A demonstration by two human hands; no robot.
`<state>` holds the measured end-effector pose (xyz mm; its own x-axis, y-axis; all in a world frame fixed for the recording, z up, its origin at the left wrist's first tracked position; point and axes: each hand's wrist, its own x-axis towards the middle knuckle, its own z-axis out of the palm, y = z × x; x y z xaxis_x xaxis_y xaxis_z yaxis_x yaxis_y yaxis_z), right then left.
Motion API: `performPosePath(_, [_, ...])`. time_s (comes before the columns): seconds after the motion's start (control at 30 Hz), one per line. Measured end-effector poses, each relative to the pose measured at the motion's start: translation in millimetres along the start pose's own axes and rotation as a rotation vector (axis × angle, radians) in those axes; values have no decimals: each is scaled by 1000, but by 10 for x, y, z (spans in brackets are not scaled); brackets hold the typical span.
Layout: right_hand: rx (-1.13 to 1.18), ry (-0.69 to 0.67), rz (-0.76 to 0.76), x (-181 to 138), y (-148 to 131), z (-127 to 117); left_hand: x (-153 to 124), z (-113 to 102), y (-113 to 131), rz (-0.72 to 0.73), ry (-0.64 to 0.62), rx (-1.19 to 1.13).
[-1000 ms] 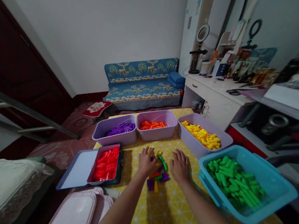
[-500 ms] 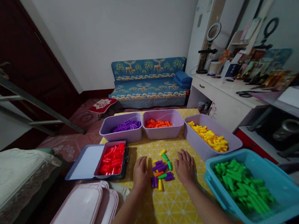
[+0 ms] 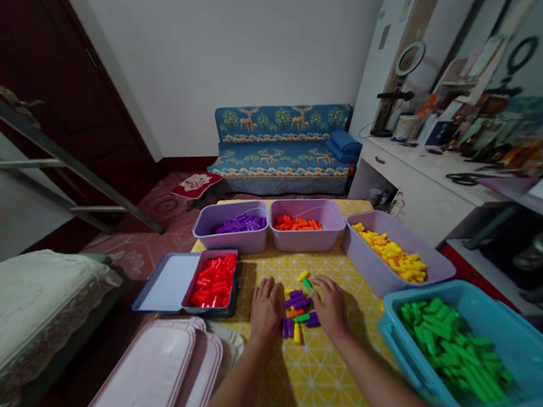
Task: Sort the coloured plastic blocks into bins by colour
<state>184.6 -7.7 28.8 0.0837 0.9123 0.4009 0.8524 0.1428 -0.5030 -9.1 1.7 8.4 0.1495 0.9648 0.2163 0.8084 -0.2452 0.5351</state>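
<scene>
**Both Hands Flat at a Mixed Pile, Sorted Tubs All Round**

**Position.** The pile of mixed pieces point(image 3: 298, 306) lies on the yellow tablecloth point(image 3: 313, 383), directly between the hands. The left hand point(image 3: 265, 308) rests palm down at the pile's 9 o'clock. The right hand point(image 3: 330, 302) rests palm down at its 3 o'clock. The fingers of both are extended and loosely together, and grip nothing that shows. The right fingertips reach the green and yellow pieces at the pile's 12 o'clock edge.

**Risks (judgement).**
- The pieces are small and look round-sided. A sideways sweep of either hand could roll them toward the table edge at 6 o'clock.
- The blue bin point(image 3: 392, 340) of green pieces, at 4 o'clock, appears to sit at the table's corner. A nudge from the right forearm could shift it off.
- The pink lids point(image 3: 141, 391), at 8 o'clock, look only partly supported. A bump from the left elbow could drop them.

**Surface.** The cloth lies flat and is printed with white lines. Read from the pile:
- 11 o'clock: the purple tub point(image 3: 231, 243).
- 12 to 1 o'clock: the orange tub point(image 3: 308, 242).
- 2 o'clock: the yellow tub point(image 3: 369, 271).
- 10 o'clock: the red tin point(image 3: 235, 287), with its lid open to the left.

**Room.** A blue patterned sofa point(image 3: 284, 142) stands against the far wall at 12 o'clock. A dark door point(image 3: 54, 91) and a leaning ladder point(image 3: 46, 145) are at 10 o'clock, and a bed point(image 3: 27, 306) is at 9 o'clock. A white dresser point(image 3: 427, 178) with a ring light point(image 3: 409, 58) is at 2 o'clock.
</scene>
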Motion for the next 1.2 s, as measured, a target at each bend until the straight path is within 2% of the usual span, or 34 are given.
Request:
performPosePath(0.13, [-27, -156, -96, -37, -293, -9, -17, -6, -22, 10, 17, -72])
performPosePath(0.2, [-69, -241, -85, -36, -359, -14, -33, -21, -25, 16, 55, -145])
performPosePath(0.3, [-80, -295, -58, -6, -379, -5, -58, -63, -3, 16, 126, -237])
performPosePath(0.37, [-52, -304, -41, 15, -375, 10, -70, -96, 22, 28, 135, -267])
performPosePath(0.6, [-40, -339, 21, 0, -396, -14, -81, -116, 17, 110, 39, -269])
performPosePath(0.97, [-97, -393, -53, -91, -383, -99, -62, -108, -20, 153, 66, -274])
performPosePath(1.1, [-92, -355, -93, -57, -357, -177, -58, -84, -36, 152, 81, -273])
performPosePath(1.2, [16, -284, -48, -33, -296, -207, -52, -53, -54, 146, 91, -273])
